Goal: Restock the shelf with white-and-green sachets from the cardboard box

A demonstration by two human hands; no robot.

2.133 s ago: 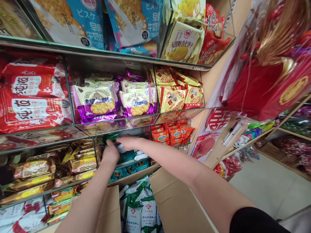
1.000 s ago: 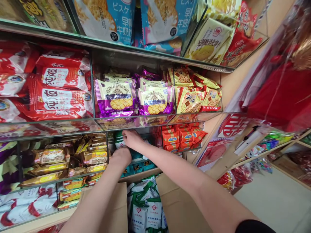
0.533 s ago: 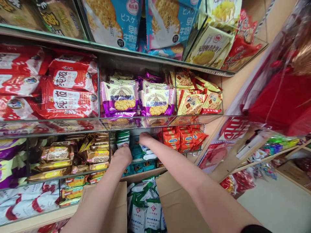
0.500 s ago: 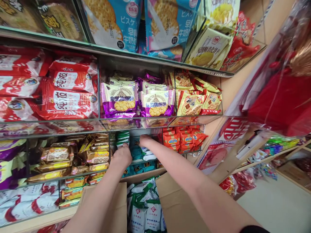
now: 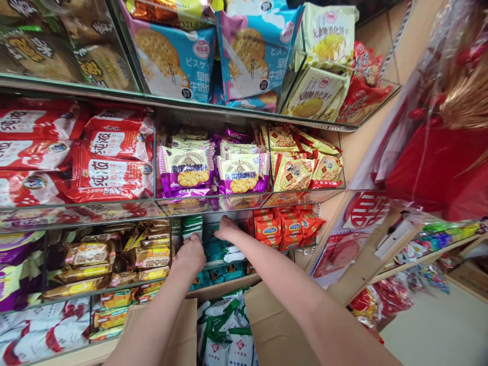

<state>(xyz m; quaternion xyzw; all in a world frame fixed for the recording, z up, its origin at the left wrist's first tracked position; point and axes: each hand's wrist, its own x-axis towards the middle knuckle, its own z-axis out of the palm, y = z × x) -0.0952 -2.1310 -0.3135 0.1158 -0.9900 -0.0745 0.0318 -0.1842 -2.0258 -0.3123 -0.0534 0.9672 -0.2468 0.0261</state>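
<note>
Glass-fronted shelves (image 5: 76,92) rise in tiers beside a pale wood panel (image 5: 353,152), with light, smooth flooring (image 5: 430,325) at lower right.

- We see green-and-white packets (image 5: 192,225) stacked in a shelf compartment (image 5: 209,218) (lower part hidden).
- We record white packets with green ends (image 5: 241,345), jumbled inside the open carton (image 5: 280,325).
</note>
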